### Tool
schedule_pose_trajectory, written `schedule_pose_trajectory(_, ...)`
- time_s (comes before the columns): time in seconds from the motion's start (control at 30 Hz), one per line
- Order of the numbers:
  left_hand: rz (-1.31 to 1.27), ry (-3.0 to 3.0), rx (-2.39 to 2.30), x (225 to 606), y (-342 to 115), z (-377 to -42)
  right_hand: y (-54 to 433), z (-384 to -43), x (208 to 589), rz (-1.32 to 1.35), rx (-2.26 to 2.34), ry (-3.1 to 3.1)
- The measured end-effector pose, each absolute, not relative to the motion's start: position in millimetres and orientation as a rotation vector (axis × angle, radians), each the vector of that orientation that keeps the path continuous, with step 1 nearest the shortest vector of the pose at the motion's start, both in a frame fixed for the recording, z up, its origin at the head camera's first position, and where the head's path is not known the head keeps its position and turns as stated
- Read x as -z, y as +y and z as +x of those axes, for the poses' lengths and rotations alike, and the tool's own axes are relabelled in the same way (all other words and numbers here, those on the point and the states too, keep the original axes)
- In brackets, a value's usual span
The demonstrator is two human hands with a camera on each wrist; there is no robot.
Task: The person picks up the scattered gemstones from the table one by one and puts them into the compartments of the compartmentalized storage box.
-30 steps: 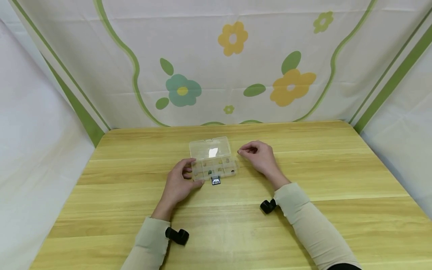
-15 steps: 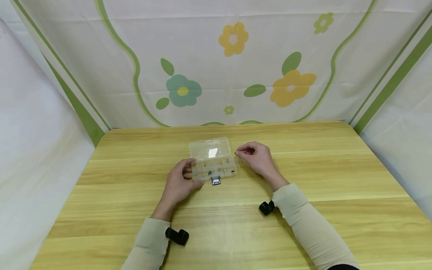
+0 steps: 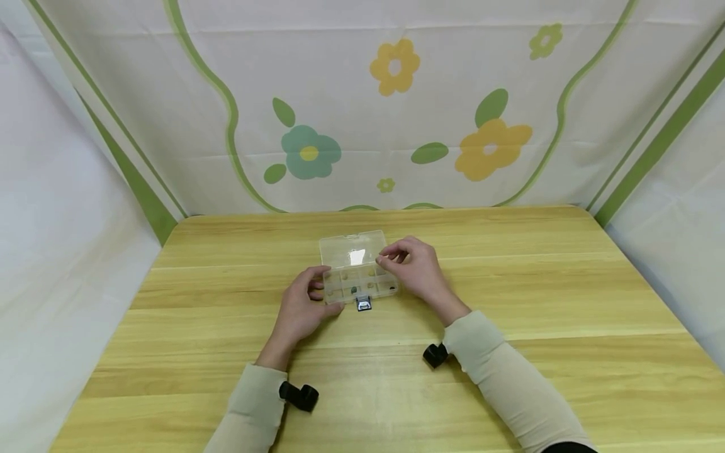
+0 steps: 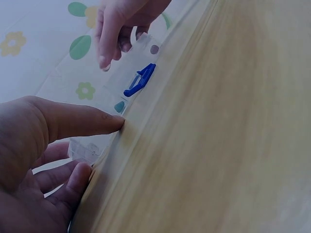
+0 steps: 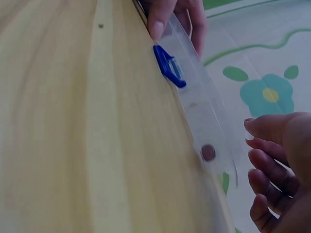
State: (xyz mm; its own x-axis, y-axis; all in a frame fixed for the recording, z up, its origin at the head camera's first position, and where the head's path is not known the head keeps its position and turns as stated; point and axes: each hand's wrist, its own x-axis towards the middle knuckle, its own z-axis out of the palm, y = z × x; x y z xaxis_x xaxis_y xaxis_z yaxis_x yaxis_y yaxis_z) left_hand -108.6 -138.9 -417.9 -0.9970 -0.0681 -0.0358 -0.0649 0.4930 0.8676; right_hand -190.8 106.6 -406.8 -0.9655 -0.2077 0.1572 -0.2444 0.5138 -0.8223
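Observation:
A clear plastic compartment box [image 3: 360,277] stands on the table with its lid [image 3: 342,250] raised back and its blue clasp [image 3: 364,304] hanging forward. Small stone-like pieces lie in its compartments, among them a dark green one [image 3: 354,290] and a dark reddish one [image 5: 208,153]. My left hand [image 3: 300,308] grips the box's left end, thumb along the front, other fingers at the side. Over the rear right compartment hovers my right hand [image 3: 416,267], thumb and index finger pinched; a small pale bit [image 5: 249,138], mostly hidden, shows between their tips.
The wooden table [image 3: 510,277] reaches back to a white flowered cloth [image 3: 351,107]. Black wrist cameras [image 3: 435,356] sit on both sleeves. The raised lid stands close to the right fingertips.
My right hand has moved left, from beside the box to above its right end, with the fingers still pinched. The left hand and box stay put.

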Motion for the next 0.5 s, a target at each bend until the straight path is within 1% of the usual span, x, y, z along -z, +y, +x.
schedule_pose_trajectory(0.5, 0.122, -2.717, 1.592, 417, -141, -109, 65, -186, 405, 0.697, -1.367, -2.697)
